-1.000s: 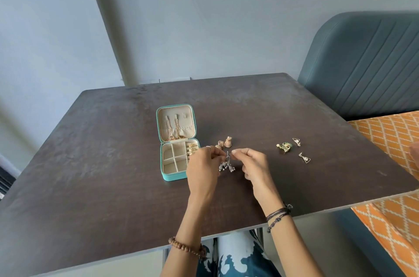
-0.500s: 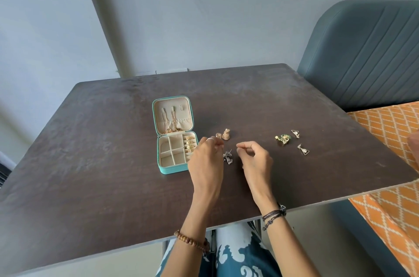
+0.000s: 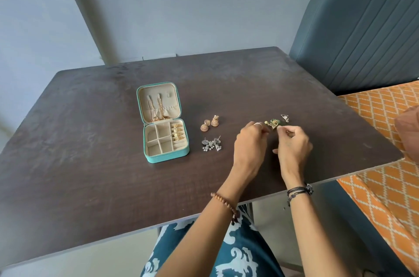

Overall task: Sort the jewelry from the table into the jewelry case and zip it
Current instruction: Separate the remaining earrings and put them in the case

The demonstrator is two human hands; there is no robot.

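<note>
teal jewelry case (image 3: pixel 168 157) open flat on table; gold jhumkas (image 3: pixel 209 124), silver earrings (image 3: pixel 212 144), green-gold piece (image 3: pixel 273 123) lie right of it.

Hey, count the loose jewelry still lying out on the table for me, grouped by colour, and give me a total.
Gold dome earrings: 2
Silver beaded earrings: 2
Green and gold piece, at the fingers of both hands: 1
Silver triangle earring: 1
Total: 6 in view; the hands may hide more.
</note>
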